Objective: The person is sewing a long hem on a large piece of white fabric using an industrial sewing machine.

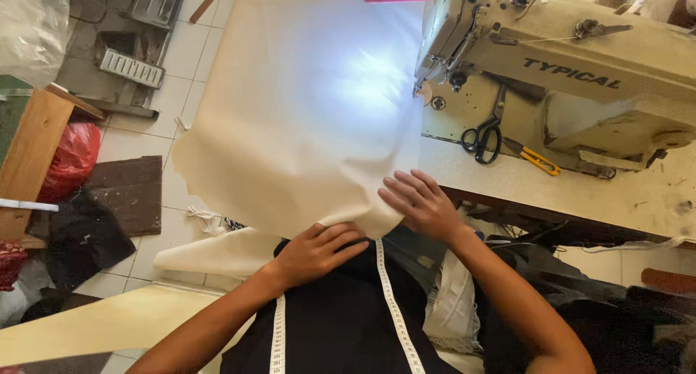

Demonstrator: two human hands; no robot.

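Seen from above, a person's two bare hands work at the near edge of a large sheet of cream fabric (304, 113) that lies spread over a sewing table (551, 185) and hangs off its left side toward the tiled floor (174, 76). The left hand (315, 251) rests on the fabric's near edge just above the lap, its grip curled around a fold of the cloth with fingers bent over it. The right hand (420, 203) lies just beside it to the right, fingers spread and pressed flat on the fabric's corner at the table edge. A white measuring tape (395, 309) hangs down over the person's dark clothing, just below the hands. Further back on the table stands a beige industrial sewing machine (573, 62), its lamp casting a bright patch on the fabric. Black-handled scissors (484, 138) and a small yellow thread snipper (540, 161) lie by the machine's base, well apart from both hands.
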